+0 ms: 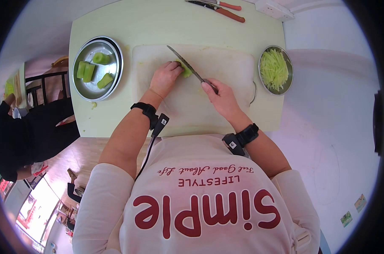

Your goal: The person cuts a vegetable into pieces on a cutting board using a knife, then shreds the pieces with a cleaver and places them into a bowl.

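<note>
My right hand point(221, 96) grips the handle of a kitchen knife point(184, 62), whose long dark blade points up and to the left. Curled fingers of my left hand point(166, 77) press on a piece of peeled green vegetable point(185, 72) on the white cutting board point(209, 112). The blade lies along the right side of that piece, by my left fingertips. How deep the edge sits in the vegetable cannot be made out. Part of the piece is hidden under my left hand and the blade.
Left of the board, a metal bowl point(76, 89) holds several green vegetable chunks point(101, 58). To the right stands a metal bowl point(290, 80) of pale green shreds point(276, 70). An orange-brown-handled knife point(230, 14) lies at the table's far edge. A person in black point(43, 127) is at the left.
</note>
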Demonstrator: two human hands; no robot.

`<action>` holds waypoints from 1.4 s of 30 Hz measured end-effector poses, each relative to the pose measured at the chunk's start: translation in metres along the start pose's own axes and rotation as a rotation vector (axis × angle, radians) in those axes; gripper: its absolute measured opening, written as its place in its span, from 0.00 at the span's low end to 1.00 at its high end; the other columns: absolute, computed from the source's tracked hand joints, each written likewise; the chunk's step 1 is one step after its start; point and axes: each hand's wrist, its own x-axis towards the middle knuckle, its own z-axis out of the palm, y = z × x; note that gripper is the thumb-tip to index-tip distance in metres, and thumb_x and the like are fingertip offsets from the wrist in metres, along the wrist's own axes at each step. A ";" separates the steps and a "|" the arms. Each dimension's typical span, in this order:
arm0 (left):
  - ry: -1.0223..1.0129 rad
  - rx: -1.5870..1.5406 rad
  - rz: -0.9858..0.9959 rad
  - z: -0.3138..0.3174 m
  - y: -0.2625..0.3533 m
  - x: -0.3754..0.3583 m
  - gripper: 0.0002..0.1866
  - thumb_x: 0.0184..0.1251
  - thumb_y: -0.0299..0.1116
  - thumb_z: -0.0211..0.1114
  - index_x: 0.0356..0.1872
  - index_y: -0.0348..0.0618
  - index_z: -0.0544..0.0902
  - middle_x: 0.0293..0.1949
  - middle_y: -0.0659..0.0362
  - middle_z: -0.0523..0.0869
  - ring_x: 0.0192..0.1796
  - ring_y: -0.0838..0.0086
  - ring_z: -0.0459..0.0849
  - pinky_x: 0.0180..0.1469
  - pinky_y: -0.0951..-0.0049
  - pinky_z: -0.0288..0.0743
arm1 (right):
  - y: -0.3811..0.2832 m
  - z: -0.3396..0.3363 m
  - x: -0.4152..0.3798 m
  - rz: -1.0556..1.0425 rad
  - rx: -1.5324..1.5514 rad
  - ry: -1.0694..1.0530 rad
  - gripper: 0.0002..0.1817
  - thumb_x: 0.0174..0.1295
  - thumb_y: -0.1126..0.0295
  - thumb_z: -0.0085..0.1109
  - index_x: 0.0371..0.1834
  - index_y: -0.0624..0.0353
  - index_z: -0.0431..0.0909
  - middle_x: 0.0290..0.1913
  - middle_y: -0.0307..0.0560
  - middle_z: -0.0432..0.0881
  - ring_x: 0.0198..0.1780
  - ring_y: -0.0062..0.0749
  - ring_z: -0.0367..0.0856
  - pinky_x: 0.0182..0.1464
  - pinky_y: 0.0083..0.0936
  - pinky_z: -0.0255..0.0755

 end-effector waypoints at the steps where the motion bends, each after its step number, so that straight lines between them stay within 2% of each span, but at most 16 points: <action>1: -0.007 0.006 0.000 0.000 0.000 0.000 0.12 0.51 0.23 0.58 0.38 0.43 0.82 0.42 0.59 0.81 0.45 0.64 0.80 0.49 0.67 0.78 | 0.000 0.000 0.000 -0.001 0.000 0.000 0.19 0.67 0.56 0.57 0.49 0.61 0.79 0.26 0.45 0.78 0.27 0.27 0.72 0.34 0.25 0.69; 19: -0.017 0.047 -0.025 0.000 0.002 0.002 0.14 0.52 0.24 0.58 0.41 0.45 0.83 0.43 0.59 0.82 0.46 0.66 0.81 0.50 0.69 0.77 | -0.005 0.005 -0.003 0.003 -0.075 0.014 0.18 0.66 0.56 0.56 0.48 0.59 0.79 0.24 0.49 0.77 0.26 0.33 0.73 0.32 0.29 0.68; 27: -0.026 0.045 -0.032 0.001 0.003 0.002 0.14 0.52 0.23 0.58 0.41 0.45 0.83 0.43 0.59 0.82 0.47 0.65 0.80 0.50 0.68 0.77 | -0.014 0.002 -0.002 -0.029 -0.188 -0.014 0.20 0.68 0.52 0.50 0.47 0.58 0.78 0.31 0.55 0.81 0.34 0.49 0.79 0.39 0.38 0.72; 35: -0.048 0.033 -0.049 -0.001 0.004 0.005 0.13 0.52 0.23 0.59 0.40 0.44 0.84 0.42 0.58 0.83 0.47 0.64 0.81 0.49 0.66 0.78 | 0.005 0.010 0.004 -0.093 -0.223 -0.001 0.20 0.69 0.52 0.49 0.48 0.58 0.77 0.33 0.57 0.82 0.37 0.52 0.80 0.41 0.40 0.72; 37: -0.022 0.098 -0.023 0.001 0.003 0.002 0.12 0.53 0.24 0.58 0.39 0.46 0.83 0.42 0.60 0.82 0.45 0.66 0.81 0.46 0.68 0.78 | 0.010 0.012 0.005 -0.129 -0.225 0.002 0.20 0.69 0.52 0.49 0.48 0.58 0.77 0.34 0.57 0.82 0.38 0.53 0.80 0.41 0.40 0.72; 39: -0.007 0.075 -0.026 0.002 0.002 0.000 0.12 0.52 0.24 0.58 0.39 0.46 0.82 0.41 0.60 0.82 0.45 0.66 0.81 0.45 0.68 0.78 | 0.013 0.012 0.005 -0.168 -0.155 0.033 0.20 0.69 0.53 0.50 0.47 0.60 0.77 0.30 0.55 0.80 0.33 0.46 0.79 0.37 0.36 0.71; 40: 0.002 0.044 -0.028 0.002 0.001 0.000 0.12 0.52 0.24 0.58 0.38 0.46 0.82 0.41 0.60 0.82 0.45 0.66 0.81 0.45 0.68 0.78 | 0.019 0.012 0.007 -0.177 -0.154 0.036 0.20 0.69 0.53 0.50 0.47 0.60 0.77 0.30 0.55 0.80 0.33 0.46 0.79 0.37 0.36 0.71; 42: 0.013 0.023 -0.027 0.002 0.001 0.001 0.11 0.53 0.24 0.58 0.38 0.46 0.82 0.41 0.60 0.82 0.45 0.65 0.81 0.45 0.67 0.78 | 0.027 0.005 0.014 0.075 0.118 -0.085 0.17 0.71 0.56 0.48 0.45 0.62 0.75 0.23 0.41 0.72 0.23 0.23 0.71 0.28 0.24 0.67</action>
